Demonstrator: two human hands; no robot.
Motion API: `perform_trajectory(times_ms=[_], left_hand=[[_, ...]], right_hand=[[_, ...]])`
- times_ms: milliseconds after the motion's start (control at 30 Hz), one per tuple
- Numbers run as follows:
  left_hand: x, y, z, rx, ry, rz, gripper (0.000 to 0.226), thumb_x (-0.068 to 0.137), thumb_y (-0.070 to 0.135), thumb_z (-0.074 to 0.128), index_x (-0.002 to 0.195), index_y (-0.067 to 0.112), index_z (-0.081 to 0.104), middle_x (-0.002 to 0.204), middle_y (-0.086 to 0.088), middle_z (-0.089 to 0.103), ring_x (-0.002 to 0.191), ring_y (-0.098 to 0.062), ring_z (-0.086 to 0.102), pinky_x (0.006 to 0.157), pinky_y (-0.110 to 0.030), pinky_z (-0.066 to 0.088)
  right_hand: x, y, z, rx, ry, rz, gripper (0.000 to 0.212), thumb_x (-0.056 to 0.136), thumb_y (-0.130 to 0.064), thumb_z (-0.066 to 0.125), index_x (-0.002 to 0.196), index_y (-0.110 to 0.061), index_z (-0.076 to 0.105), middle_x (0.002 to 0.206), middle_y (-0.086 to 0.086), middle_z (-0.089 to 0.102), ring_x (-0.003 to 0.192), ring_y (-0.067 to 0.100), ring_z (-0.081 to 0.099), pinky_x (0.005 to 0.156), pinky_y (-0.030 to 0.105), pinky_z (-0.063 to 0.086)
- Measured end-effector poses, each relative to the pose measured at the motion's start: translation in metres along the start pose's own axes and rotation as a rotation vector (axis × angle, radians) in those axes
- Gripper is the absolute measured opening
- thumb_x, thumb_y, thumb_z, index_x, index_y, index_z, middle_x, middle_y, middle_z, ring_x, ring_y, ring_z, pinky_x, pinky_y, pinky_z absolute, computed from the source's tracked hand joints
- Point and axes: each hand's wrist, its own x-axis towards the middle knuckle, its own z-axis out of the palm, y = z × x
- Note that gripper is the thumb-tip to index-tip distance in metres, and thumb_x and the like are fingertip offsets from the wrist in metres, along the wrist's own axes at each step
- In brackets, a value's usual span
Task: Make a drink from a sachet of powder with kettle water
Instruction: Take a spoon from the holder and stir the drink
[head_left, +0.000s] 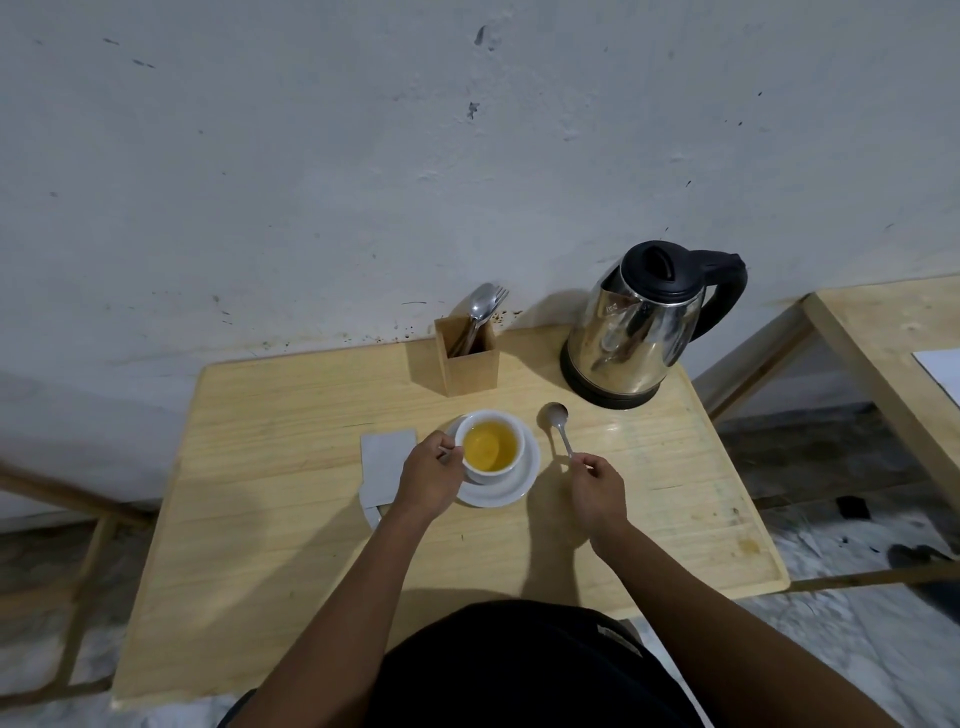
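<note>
A white cup (490, 421) holding yellow drink stands on a white saucer (511, 486) near the middle of the wooden table (270, 467). My left hand (428, 478) grips the cup's handle on its left side. My right hand (597, 488) pinches the handle end of a metal spoon (555, 420), whose bowl rests to the right of the cup, outside it. The steel kettle (634, 338) with a black lid and handle sits on its base at the back right. A grey sachet (385, 457) lies flat left of the saucer, partly under my left wrist.
A wooden cutlery holder (467, 361) with a spoon and fork stands behind the cup, by the wall. A second wooden table (883, 332) with a white sheet is at the right. The table's edges drop off close on both sides.
</note>
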Motion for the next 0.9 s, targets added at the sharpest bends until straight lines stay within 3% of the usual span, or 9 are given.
perform_trajectory(times_ms=[167,333,467,633,900], left_hand=[[0.001,0.0,0.0,0.007,-0.005,-0.005,0.015,0.094,0.023,0.05,0.088,0.012,0.058,0.073,0.002,0.056,0.067,-0.015,0.05,0.055,-0.027,0.036],[-0.001,0.003,0.0,0.016,0.002,0.0,0.014,0.095,0.023,0.05,0.089,0.014,0.059,0.074,0.003,0.057,0.069,-0.014,0.052,0.056,-0.026,0.038],[-0.001,0.003,-0.001,0.011,-0.003,-0.005,0.014,0.095,0.022,0.05,0.09,0.013,0.059,0.073,0.003,0.056,0.067,-0.014,0.051,0.056,-0.026,0.037],[-0.001,0.003,0.0,0.021,0.004,-0.012,0.016,0.095,0.023,0.049,0.093,0.012,0.059,0.075,0.004,0.057,0.071,-0.015,0.053,0.058,-0.027,0.039],[-0.001,0.003,0.0,0.017,0.005,-0.03,0.014,0.095,0.024,0.049,0.096,0.015,0.059,0.083,0.002,0.058,0.075,-0.015,0.054,0.058,-0.025,0.04]], right_hand=[[0.011,-0.001,-0.002,-0.304,-0.031,-0.062,0.014,0.094,-0.028,0.05,0.092,-0.025,0.063,0.1,0.001,0.068,0.088,0.02,0.06,0.078,0.034,0.048],[0.019,0.001,-0.001,-0.533,-0.019,-0.05,0.025,0.093,-0.036,0.049,0.107,-0.028,0.068,0.106,-0.002,0.069,0.101,0.024,0.063,0.094,0.042,0.046],[0.017,0.004,0.0,-0.652,-0.001,-0.09,0.027,0.094,-0.039,0.049,0.11,-0.028,0.068,0.106,-0.002,0.07,0.101,0.024,0.064,0.091,0.038,0.046],[0.018,0.003,-0.003,-0.766,0.023,-0.233,0.024,0.094,-0.036,0.05,0.116,-0.027,0.055,0.104,-0.003,0.067,0.098,0.023,0.064,0.08,0.035,0.04],[0.02,0.005,-0.005,-0.871,-0.025,-0.322,0.025,0.096,-0.04,0.044,0.111,-0.027,0.059,0.106,-0.002,0.062,0.095,0.023,0.064,0.081,0.035,0.039]])
